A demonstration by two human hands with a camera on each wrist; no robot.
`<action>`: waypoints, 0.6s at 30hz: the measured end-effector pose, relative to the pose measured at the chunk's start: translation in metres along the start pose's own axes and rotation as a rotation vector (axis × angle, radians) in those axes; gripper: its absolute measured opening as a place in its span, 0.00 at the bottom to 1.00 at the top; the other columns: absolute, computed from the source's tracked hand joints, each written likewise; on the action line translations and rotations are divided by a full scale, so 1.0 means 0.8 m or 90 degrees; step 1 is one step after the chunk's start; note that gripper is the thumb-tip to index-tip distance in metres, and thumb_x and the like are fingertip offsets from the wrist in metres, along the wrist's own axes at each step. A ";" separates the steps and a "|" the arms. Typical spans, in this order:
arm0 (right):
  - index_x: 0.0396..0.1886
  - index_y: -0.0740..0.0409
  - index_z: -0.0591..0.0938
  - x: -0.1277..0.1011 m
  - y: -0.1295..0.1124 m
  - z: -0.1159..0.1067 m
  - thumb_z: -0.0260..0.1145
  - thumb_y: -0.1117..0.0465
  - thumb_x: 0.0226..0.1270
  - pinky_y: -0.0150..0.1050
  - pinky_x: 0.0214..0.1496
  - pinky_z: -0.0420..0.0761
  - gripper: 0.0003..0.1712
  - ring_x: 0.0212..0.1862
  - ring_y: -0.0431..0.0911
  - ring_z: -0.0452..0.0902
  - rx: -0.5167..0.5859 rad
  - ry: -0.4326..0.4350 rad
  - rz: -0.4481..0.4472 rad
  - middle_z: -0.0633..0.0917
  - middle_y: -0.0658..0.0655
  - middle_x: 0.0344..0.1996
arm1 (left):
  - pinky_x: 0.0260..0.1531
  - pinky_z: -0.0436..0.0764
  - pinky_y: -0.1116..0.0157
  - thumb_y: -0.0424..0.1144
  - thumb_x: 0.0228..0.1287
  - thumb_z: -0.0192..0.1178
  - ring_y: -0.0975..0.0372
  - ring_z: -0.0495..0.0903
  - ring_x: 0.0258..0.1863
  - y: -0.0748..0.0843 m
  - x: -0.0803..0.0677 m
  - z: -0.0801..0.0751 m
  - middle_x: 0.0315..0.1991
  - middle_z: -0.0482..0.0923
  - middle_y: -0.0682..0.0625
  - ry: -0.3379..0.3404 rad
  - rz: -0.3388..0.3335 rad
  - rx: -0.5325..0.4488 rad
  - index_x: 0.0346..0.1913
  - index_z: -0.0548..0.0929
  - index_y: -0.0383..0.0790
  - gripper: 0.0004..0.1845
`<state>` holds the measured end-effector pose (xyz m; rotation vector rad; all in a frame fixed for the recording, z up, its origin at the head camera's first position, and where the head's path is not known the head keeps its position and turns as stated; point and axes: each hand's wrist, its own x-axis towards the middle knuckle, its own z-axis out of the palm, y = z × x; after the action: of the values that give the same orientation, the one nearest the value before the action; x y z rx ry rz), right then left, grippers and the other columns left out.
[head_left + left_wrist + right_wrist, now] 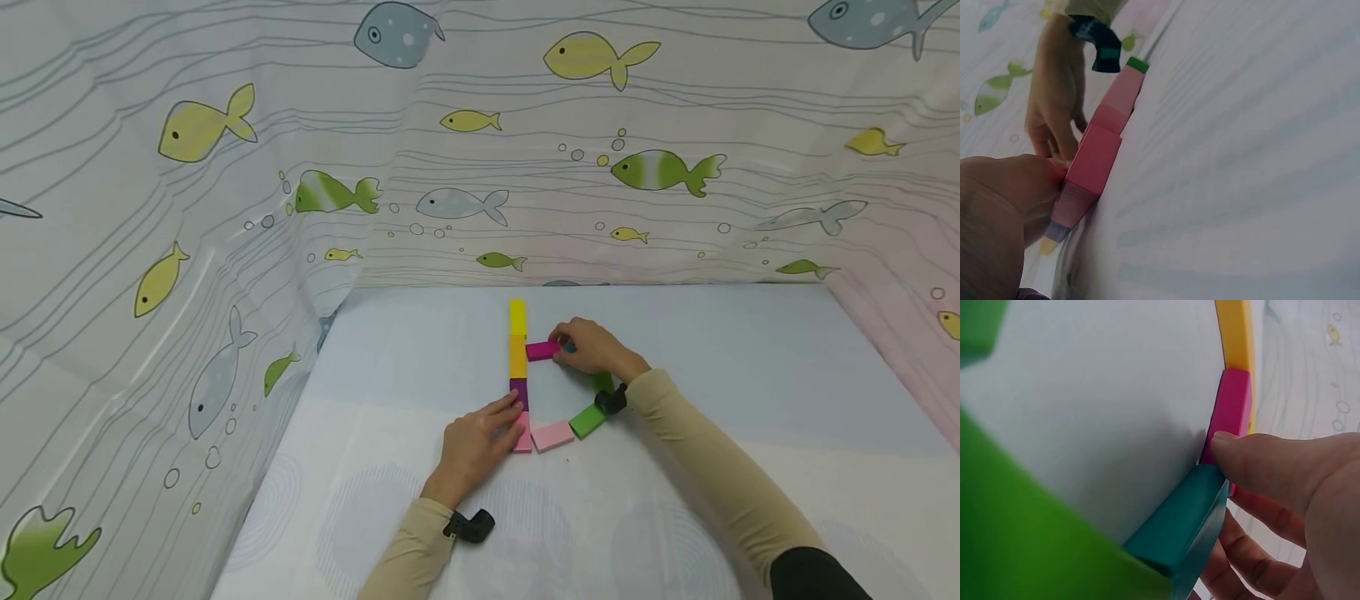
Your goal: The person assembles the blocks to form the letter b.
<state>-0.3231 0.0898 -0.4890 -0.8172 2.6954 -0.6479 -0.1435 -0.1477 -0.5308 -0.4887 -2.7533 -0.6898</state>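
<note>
Head view: the right hand's (596, 348) fingertips are pinched on a magenta block (543, 350), which lies flat just right of the orange block (518, 357) in an upright column; a teal block (1175, 525) is touched below the thumb. The left hand's (477, 446) fingers, extended and close together, are pressed against the purple block (519, 392) and pink block (523, 437). Both sleeved forearms are stretched over the pale blue table (750, 375).

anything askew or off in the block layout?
Nothing damaged or spilled. The blocks form a straight column with a curved run; the right hand pinches the magenta block against the column, while the left hand rests on the pink block.
</note>
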 end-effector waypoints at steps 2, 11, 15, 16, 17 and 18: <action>0.64 0.59 0.84 -0.001 0.001 0.000 0.72 0.55 0.74 0.56 0.68 0.80 0.23 0.58 0.56 0.81 0.001 0.001 0.000 0.85 0.63 0.55 | 0.23 0.72 0.77 0.50 0.71 0.70 0.55 0.90 0.56 0.000 0.000 0.000 0.68 0.83 0.57 -0.002 -0.002 -0.003 0.64 0.88 0.50 0.21; 0.63 0.59 0.84 -0.002 0.000 -0.001 0.71 0.55 0.74 0.57 0.68 0.80 0.23 0.58 0.56 0.81 0.002 0.005 0.001 0.85 0.63 0.55 | 0.24 0.73 0.77 0.50 0.71 0.70 0.55 0.90 0.56 -0.001 0.001 0.001 0.67 0.83 0.58 0.002 -0.002 0.004 0.63 0.88 0.50 0.21; 0.66 0.59 0.82 -0.004 0.000 -0.002 0.72 0.55 0.73 0.57 0.68 0.80 0.26 0.58 0.57 0.81 0.008 0.000 0.000 0.85 0.64 0.57 | 0.22 0.70 0.77 0.50 0.71 0.70 0.55 0.89 0.57 0.000 0.001 0.001 0.68 0.83 0.58 -0.004 -0.010 -0.001 0.64 0.88 0.50 0.21; 0.67 0.59 0.81 -0.005 0.001 -0.003 0.72 0.54 0.74 0.57 0.68 0.80 0.27 0.59 0.58 0.81 0.015 -0.004 0.000 0.85 0.65 0.57 | 0.22 0.70 0.78 0.50 0.71 0.70 0.55 0.89 0.57 0.000 0.000 0.001 0.68 0.83 0.58 -0.007 -0.013 -0.003 0.64 0.88 0.50 0.21; 0.69 0.59 0.80 -0.006 0.002 -0.004 0.71 0.53 0.74 0.58 0.68 0.80 0.29 0.59 0.58 0.81 0.023 -0.007 -0.002 0.85 0.65 0.58 | 0.23 0.70 0.78 0.50 0.71 0.70 0.55 0.89 0.58 0.000 0.000 0.001 0.68 0.83 0.58 -0.008 -0.015 -0.005 0.64 0.88 0.50 0.21; 0.71 0.59 0.78 -0.008 0.005 -0.006 0.71 0.52 0.75 0.58 0.68 0.80 0.30 0.60 0.59 0.81 0.035 -0.008 -0.004 0.85 0.66 0.59 | 0.24 0.71 0.78 0.50 0.71 0.70 0.55 0.89 0.58 0.000 0.000 0.001 0.68 0.82 0.57 -0.010 -0.016 -0.008 0.64 0.88 0.50 0.22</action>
<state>-0.3215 0.0979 -0.4860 -0.8132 2.6526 -0.7113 -0.1436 -0.1472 -0.5317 -0.4648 -2.7757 -0.7115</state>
